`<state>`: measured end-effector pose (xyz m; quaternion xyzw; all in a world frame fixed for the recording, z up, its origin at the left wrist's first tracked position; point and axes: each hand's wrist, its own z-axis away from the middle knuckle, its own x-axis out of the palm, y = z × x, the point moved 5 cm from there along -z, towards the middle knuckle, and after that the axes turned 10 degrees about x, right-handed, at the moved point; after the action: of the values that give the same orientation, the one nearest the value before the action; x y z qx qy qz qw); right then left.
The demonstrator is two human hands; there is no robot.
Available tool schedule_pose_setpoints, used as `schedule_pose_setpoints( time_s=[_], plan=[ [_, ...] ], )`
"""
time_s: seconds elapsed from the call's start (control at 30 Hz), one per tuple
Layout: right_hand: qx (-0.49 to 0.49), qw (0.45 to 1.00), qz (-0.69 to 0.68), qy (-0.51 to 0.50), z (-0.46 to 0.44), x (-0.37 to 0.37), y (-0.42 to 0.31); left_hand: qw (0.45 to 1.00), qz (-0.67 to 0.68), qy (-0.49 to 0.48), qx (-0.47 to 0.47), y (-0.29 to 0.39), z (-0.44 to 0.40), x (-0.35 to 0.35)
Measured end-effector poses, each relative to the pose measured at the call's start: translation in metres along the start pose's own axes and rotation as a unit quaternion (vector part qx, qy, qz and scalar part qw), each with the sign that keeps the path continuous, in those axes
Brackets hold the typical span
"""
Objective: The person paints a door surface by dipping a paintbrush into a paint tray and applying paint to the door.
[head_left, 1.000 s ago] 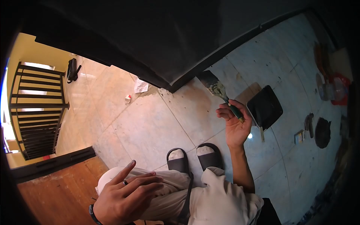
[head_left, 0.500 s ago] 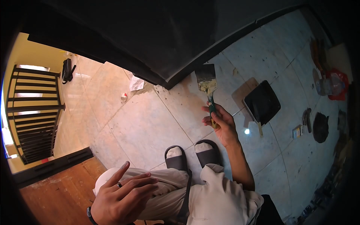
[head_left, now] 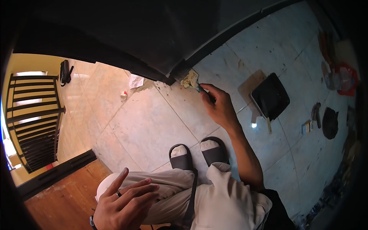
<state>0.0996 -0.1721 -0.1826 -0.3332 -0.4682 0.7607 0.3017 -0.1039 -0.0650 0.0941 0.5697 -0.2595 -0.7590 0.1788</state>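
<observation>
My right hand [head_left: 217, 101] is closed around the dark green handle of a putty knife [head_left: 190, 79]. Pale yellowish putty clings to its blade near the handle. The blade's far end meets the lower corner of a dark panel [head_left: 153, 42]; whether it presses on the panel or only overlaps it I cannot tell. My left hand [head_left: 128, 199], with a ring on one finger, is held over my knee, its fingers spread and holding nothing.
A black tray [head_left: 271, 96] with a stick at its edge lies right of my right hand on the tiled floor [head_left: 145, 122]. Crumpled paper [head_left: 135, 81] is by the panel. Farther right are a small box [head_left: 306, 127] and a red bag [head_left: 347, 79]. A dark railing [head_left: 34, 115] stands left.
My right hand has moved up and left with the putty knife, bringing its blade to the panel's corner. The left hand has stayed nearly still.
</observation>
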Motion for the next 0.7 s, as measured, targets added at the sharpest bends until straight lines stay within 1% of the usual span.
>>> schedule_pose_setpoints(
  time_s=[0.13,0.2,0.3,0.43,0.5,0.57,0.63,0.7],
  plan=[
    [-0.020,0.999,0.019,0.030,-0.002,0.003,-0.004,1.000,-0.002,-0.001,-0.003,-0.002,0.001,0.000],
    [0.014,0.999,0.030,0.036,-0.001,0.002,-0.007,1.000,-0.001,-0.002,-0.002,-0.003,0.002,0.000],
    [0.036,0.999,0.023,0.028,-0.004,0.006,-0.005,1.000,-0.002,-0.006,-0.002,-0.002,0.000,0.000],
    [0.047,0.998,-0.014,0.029,-0.005,0.015,-0.016,1.000,-0.001,-0.003,-0.002,-0.002,0.000,0.000],
    [-0.009,0.998,-0.045,0.039,-0.009,0.021,-0.026,1.000,0.000,-0.003,-0.002,-0.002,-0.001,0.000],
    [-0.020,0.998,-0.048,0.046,-0.012,0.021,-0.030,1.000,0.000,-0.004,0.000,-0.002,-0.001,0.000],
    [-0.072,0.994,-0.071,0.044,-0.011,0.016,-0.037,1.000,-0.005,-0.004,0.004,-0.001,-0.002,0.000],
    [-0.073,0.993,-0.088,0.037,-0.005,0.010,-0.048,1.000,-0.005,-0.003,0.005,0.000,-0.003,0.001]
  ],
)
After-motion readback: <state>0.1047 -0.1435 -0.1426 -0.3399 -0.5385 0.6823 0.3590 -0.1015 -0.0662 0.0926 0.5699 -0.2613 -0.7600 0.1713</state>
